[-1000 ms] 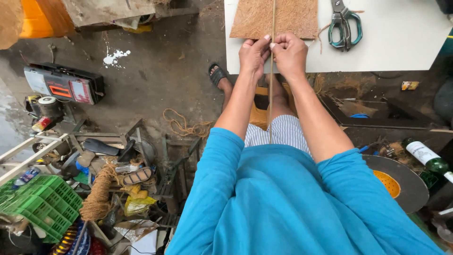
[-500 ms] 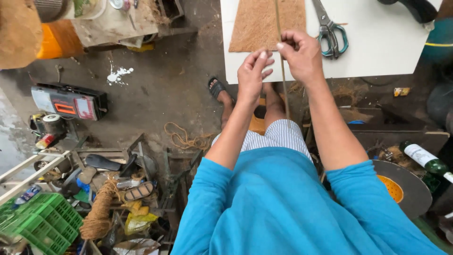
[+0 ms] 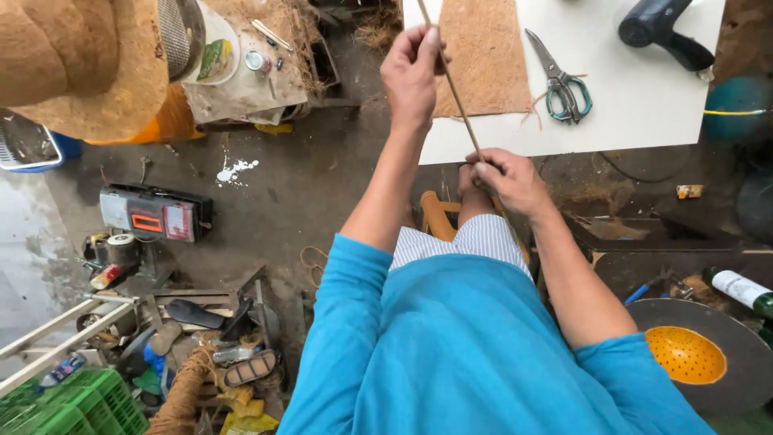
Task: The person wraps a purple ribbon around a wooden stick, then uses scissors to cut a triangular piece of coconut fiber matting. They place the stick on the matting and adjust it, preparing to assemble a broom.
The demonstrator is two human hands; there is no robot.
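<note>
Thin tan cord (image 3: 459, 101) runs taut from my raised left hand (image 3: 412, 74), fist closed round it, to my right hand (image 3: 501, 179) pinching it near my knee; I judge overpulling could snap it, or sweep the teal-handled scissors (image 3: 562, 80) off the white table (image 3: 644, 113).

1. The thin stick (image 3: 455, 90) runs off the top edge above the left hand (image 3: 412, 74), so its upper end is out of sight; its lower end is hidden behind the right hand (image 3: 506, 179).
2. The white tabletop (image 3: 644, 97) is cut off at the top edge.
3. The black tool (image 3: 664, 31) on it is cropped at the top, and its kind cannot be told.
4. The green bottle (image 3: 745, 292) is cut by the right edge.
5. The small items on the cluttered board (image 3: 250, 72) are too small to make out.
</note>
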